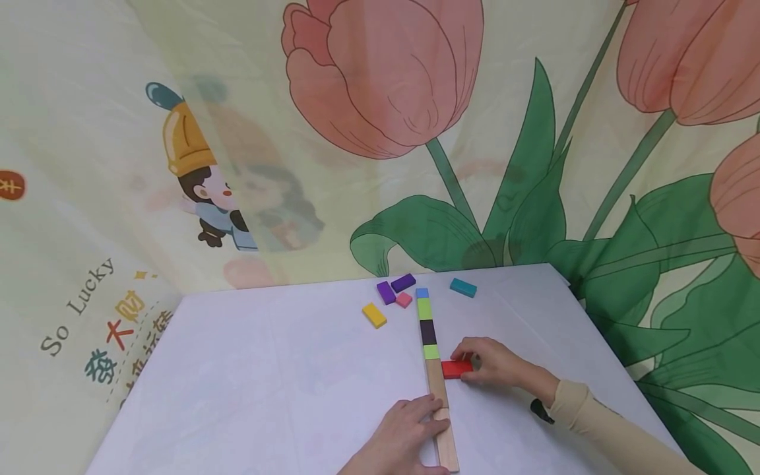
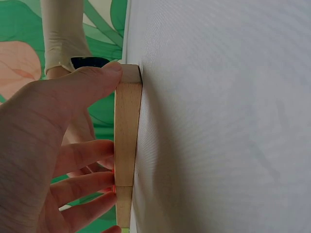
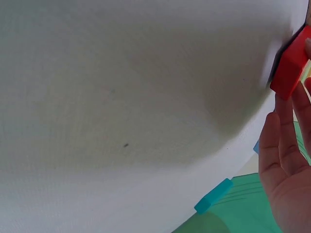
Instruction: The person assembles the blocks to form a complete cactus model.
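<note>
A line of blocks runs away from me in the head view: plain wooden blocks (image 1: pixel 435 382) nearest, then green, a dark block (image 1: pixel 427 332), green (image 1: pixel 424 308) and a blue end. My left hand (image 1: pixel 406 432) rests on the near wooden part; in the left wrist view its thumb (image 2: pixel 97 80) touches the block's end and the other fingers lie along the wood. My right hand (image 1: pixel 495 363) grips a red block (image 1: pixel 456 369) between thumb and fingers, right beside the line; whether the two touch is unclear. In the right wrist view the red block (image 3: pixel 290 65) shows at the upper right.
Beyond the line's far end lie purple blocks (image 1: pixel 386 292), a pink block (image 1: pixel 404 300) and a yellow block (image 1: pixel 374 315), left of it. A teal block (image 1: pixel 463 287) lies to its right near the back edge. A tulip-print cloth hangs behind the white table (image 1: pixel 267 382).
</note>
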`<state>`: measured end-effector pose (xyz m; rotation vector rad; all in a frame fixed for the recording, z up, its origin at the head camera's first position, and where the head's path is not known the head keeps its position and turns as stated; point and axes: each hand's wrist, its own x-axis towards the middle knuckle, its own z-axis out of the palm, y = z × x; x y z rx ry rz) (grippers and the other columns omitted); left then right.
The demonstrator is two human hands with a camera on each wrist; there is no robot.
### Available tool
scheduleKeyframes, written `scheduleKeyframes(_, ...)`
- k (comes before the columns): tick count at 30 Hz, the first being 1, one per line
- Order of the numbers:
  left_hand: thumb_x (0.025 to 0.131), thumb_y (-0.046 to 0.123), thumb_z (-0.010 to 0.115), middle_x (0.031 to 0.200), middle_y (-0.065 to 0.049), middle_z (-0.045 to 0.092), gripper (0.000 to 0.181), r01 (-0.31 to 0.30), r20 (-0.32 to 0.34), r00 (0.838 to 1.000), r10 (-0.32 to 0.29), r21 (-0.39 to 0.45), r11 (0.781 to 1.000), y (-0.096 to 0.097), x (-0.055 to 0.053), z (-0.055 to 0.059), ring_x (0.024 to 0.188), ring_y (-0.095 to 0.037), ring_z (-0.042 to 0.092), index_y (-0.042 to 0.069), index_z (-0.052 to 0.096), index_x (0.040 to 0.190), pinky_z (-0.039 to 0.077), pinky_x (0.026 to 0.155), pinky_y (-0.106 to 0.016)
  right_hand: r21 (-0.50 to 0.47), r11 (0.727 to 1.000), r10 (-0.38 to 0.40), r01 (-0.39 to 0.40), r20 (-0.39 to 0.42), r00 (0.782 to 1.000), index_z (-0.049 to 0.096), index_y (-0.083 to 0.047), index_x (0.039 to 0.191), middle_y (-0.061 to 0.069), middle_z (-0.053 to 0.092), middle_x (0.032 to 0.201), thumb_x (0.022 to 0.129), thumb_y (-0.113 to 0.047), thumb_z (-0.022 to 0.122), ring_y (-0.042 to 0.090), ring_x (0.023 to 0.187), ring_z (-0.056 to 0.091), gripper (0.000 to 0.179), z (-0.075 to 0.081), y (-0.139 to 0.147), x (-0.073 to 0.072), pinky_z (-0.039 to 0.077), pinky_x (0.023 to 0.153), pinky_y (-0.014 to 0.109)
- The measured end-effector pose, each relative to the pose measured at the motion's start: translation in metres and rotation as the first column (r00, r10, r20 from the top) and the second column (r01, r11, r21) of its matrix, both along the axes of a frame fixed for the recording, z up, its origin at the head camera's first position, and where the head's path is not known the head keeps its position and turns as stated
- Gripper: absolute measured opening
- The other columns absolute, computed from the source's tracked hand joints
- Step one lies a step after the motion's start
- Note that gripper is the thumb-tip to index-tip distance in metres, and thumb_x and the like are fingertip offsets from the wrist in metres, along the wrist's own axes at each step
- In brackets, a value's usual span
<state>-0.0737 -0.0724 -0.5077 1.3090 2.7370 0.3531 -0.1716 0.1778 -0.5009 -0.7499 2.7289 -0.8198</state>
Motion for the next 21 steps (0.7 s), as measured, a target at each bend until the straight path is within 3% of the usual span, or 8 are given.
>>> scheduleKeyframes(15, 0.084, 0.073, 0.051, 0.144, 0.007, 0.049, 0.065, -0.012, 0.023, 1.0, 0.012, -0.008, 1.0, 0.0, 0.0, 0.001, 0.134, -0.013, 0.044, 0.031, 0.058, 0.133, 0.048, 0.098, -0.034, -0.011, 1.0, -0.004, 0.004, 0.015, 1.0, 0.069, -0.018, 0.107, -0.009, 0.066, 0.098, 0.074, -0.027, 0.083, 0.003, 0.084, 0.055, 0.036, -0.002, 0.001, -0.002, 0.053, 0.075, 0.019)
scheduleKeyframes(18, 0.084, 0.073, 0.051, 0.145, 0.007, 0.049, 0.065, -0.015, 0.044, 0.999, 0.016, -0.012, 1.0, 0.0, 0.0, 0.001, 0.135, -0.013, 0.044, 0.032, 0.058, 0.134, 0.047, 0.099, -0.034, -0.033, 0.997, -0.073, 0.075, 0.041, 0.996, 0.069, -0.017, 0.106, -0.007, 0.066, 0.098, 0.079, -0.029, 0.08, 0.007, 0.088, 0.058, 0.032, 0.002, 0.003, -0.012, 0.053, 0.077, 0.022)
scheduleKeyframes(21, 0.085, 0.073, 0.051, 0.146, 0.007, 0.048, 0.065, -0.018, 0.05, 0.999, 0.019, -0.019, 1.0, 0.0, 0.0, 0.002, 0.136, -0.013, 0.043, 0.032, 0.057, 0.134, 0.047, 0.1, -0.035, -0.041, 0.977, -0.211, 0.211, 0.011, 0.977, 0.069, -0.013, 0.107, 0.0, 0.065, 0.102, 0.085, -0.027, 0.074, 0.016, 0.094, 0.06, 0.026, 0.006, 0.007, -0.033, 0.055, 0.08, 0.03)
